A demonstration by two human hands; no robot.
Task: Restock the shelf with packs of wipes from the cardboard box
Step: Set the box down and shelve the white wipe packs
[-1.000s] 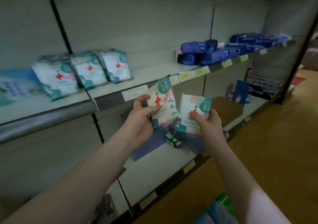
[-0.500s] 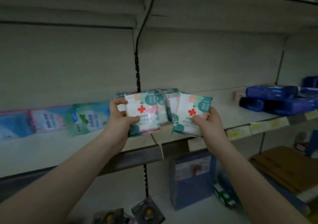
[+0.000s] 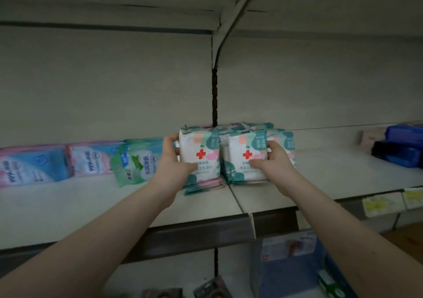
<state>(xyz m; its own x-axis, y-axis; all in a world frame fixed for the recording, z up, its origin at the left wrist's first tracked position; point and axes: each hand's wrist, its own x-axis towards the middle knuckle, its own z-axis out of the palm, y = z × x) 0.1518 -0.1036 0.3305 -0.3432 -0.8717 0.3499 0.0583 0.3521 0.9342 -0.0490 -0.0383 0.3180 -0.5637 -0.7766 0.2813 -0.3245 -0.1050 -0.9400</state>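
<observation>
My left hand grips a white and teal wipes pack with a red cross, standing upright on the shelf. My right hand grips a second matching pack beside it, also upright on the shelf. Both packs stand in front of other packs of the same kind near the back wall. One more matching pack shows behind my right hand. The cardboard box is out of view.
Left on the same shelf lie a green wipes pack and pink and blue packs. Dark blue packs sit at the far right. Yellow price labels line the shelf edge. A blue box stands on the lower shelf.
Both hands moved forward from in front of the shelf edge and set the two packs upright on the shelf against the stocked row. The view moved closer.
</observation>
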